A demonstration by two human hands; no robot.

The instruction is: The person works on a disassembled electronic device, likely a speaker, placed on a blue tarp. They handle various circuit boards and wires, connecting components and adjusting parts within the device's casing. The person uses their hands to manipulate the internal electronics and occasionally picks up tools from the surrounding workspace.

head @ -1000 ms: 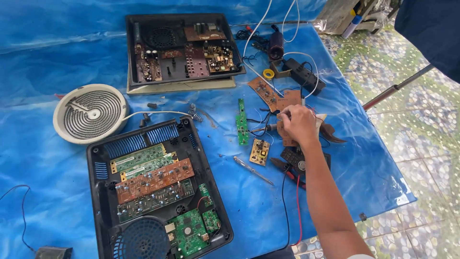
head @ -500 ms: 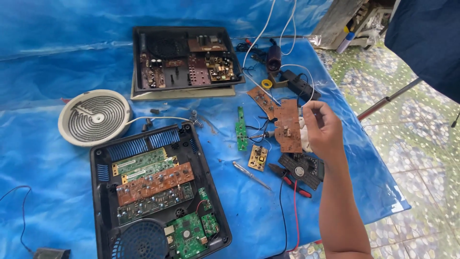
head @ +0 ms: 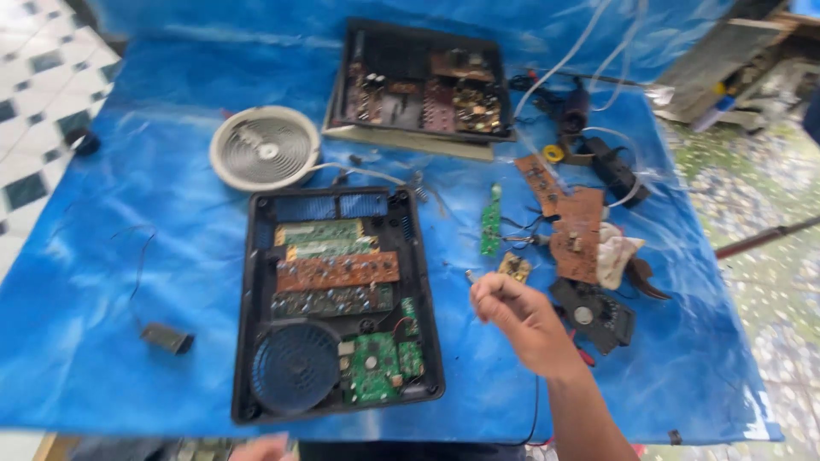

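While right hand [head: 521,320] pinches small tool [head: 470,277], two opened cooker housings [head: 337,303] lie.

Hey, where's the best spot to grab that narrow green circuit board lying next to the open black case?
Pinch the narrow green board by its two long edges near the middle, coming straight down from above. It lies flat on the blue sheet, long axis running away from you, and wires crowd its right side, so avoid sliding in from there.

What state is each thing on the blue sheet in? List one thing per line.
Near black casing: open, circuit boards exposed.
Far casing: open, parts showing.
Round coil: out, lying flat.
Black fan: loose on the sheet.
Right hand: closed on a thin tool.
Left hand: barely visible.
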